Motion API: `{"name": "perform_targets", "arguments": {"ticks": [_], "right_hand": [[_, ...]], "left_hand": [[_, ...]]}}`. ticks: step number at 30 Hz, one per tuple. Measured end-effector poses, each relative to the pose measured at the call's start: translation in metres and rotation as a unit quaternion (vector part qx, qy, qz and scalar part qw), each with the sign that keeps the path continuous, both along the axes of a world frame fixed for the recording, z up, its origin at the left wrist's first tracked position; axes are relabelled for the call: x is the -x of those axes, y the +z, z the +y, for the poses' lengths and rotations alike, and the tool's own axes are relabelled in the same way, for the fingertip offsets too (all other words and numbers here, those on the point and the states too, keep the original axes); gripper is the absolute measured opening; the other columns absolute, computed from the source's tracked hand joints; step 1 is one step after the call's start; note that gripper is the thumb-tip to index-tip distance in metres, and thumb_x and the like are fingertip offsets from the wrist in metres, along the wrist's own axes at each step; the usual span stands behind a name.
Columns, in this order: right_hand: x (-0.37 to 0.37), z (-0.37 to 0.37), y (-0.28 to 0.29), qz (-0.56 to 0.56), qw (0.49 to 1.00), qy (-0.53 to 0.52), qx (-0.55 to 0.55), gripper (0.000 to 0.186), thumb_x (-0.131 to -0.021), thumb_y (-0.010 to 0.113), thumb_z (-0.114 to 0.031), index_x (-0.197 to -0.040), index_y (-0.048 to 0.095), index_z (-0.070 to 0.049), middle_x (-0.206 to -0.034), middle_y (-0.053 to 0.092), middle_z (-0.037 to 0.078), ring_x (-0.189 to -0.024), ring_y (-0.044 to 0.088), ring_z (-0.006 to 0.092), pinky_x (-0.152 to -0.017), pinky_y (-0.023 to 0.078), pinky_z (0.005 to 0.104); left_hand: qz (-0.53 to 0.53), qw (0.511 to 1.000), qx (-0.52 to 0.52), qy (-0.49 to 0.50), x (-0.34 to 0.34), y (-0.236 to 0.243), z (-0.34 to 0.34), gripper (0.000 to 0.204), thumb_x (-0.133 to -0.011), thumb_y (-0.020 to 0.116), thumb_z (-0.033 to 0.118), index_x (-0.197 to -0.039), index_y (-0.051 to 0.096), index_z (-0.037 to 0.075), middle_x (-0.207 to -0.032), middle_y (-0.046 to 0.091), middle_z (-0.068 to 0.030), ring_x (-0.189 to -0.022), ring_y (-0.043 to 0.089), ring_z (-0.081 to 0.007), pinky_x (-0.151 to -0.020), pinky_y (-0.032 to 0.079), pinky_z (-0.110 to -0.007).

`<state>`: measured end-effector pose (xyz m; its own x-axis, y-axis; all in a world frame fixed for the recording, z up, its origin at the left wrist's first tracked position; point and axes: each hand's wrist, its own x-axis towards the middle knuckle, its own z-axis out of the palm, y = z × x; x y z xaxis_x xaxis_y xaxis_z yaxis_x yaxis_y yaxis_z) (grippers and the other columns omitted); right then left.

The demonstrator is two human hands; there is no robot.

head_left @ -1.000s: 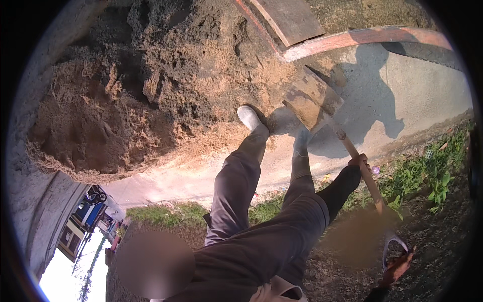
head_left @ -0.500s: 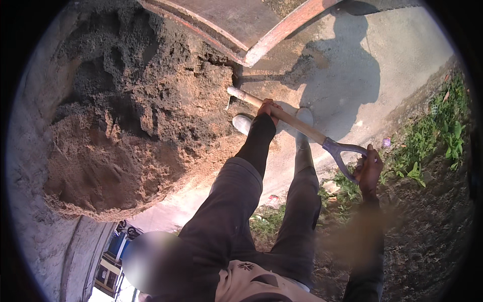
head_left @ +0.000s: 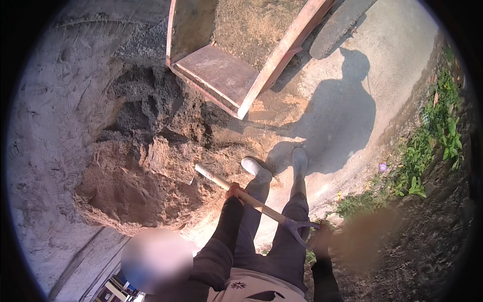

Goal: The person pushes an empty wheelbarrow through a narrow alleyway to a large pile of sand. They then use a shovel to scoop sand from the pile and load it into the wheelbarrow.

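A shovel [head_left: 261,206] with a pale wooden shaft and a grey D-shaped grip slants across in front of my legs. My left hand [head_left: 235,192] is wrapped round the shaft, below its middle toward the blade. At the other end my right hand [head_left: 321,239] closes on the D-grip, partly smeared by a brown blur. The shaft's lower end points left into a heap of brown sand [head_left: 126,181]. Most of the blade cannot be made out there; only a thin pale edge shows. My two boots stand on the ground just beyond the shovel.
Ahead, an open box-shaped cart [head_left: 219,75] with a reddish rim holds some sand. A rough grey wall [head_left: 45,131] rises on the left behind the heap. Green weeds [head_left: 417,161] edge the concrete ground [head_left: 397,65] on the right. My shadow falls ahead.
The shovel and both hands have come closer to my body and shifted left, the shaft's end now over the sand. My view has tilted up, showing more of the cart's inside.
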<state>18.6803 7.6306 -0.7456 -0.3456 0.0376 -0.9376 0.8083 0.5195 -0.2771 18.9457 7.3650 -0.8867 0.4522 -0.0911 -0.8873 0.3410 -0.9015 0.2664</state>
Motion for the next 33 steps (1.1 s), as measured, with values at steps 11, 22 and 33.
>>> {"name": "perform_targets", "arguments": {"ticks": [11, 22, 33], "right_hand": [[-0.002, -0.027, 0.111, -0.139, 0.949, -0.238, 0.15, 0.053, -0.092, 0.044, -0.058, -0.096, 0.055, -0.006, -0.077, 0.058, 0.006, -0.058, 0.054, 0.0183, -0.05, 0.044, 0.0289], [-0.02, -0.198, 0.127, 0.28, 0.843, 0.126, 0.441, 0.086, -0.072, 0.073, -0.007, -0.142, 0.025, 0.007, -0.106, 0.058, 0.014, -0.09, 0.061, 0.0226, -0.079, 0.052, 0.0299], [0.046, -0.104, 0.127, -0.209, 0.937, -0.201, 0.193, 0.041, -0.095, 0.045, -0.056, -0.078, 0.048, -0.019, -0.054, 0.041, -0.004, -0.045, 0.043, 0.0112, -0.043, 0.038, 0.0277]], "left_hand": [[0.105, 0.93, 0.249, -0.248, 0.14, 0.175, -0.106, 0.018, -0.078, 0.062, 0.01, -0.087, 0.052, -0.002, -0.067, 0.053, -0.0105, -0.054, 0.055, -0.0241, -0.049, 0.05, -0.04], [-0.209, 0.63, 0.492, -0.563, 0.322, 0.321, -0.34, 0.058, -0.07, 0.078, 0.019, -0.105, 0.04, -0.007, -0.091, 0.06, -0.0274, -0.087, 0.063, -0.0383, -0.078, 0.049, -0.045], [0.142, 0.881, 0.339, -0.297, 0.207, 0.251, -0.193, 0.037, -0.071, 0.067, 0.009, -0.103, 0.05, 0.0, -0.08, 0.057, -0.0117, -0.068, 0.06, -0.0243, -0.063, 0.053, -0.039]]}}
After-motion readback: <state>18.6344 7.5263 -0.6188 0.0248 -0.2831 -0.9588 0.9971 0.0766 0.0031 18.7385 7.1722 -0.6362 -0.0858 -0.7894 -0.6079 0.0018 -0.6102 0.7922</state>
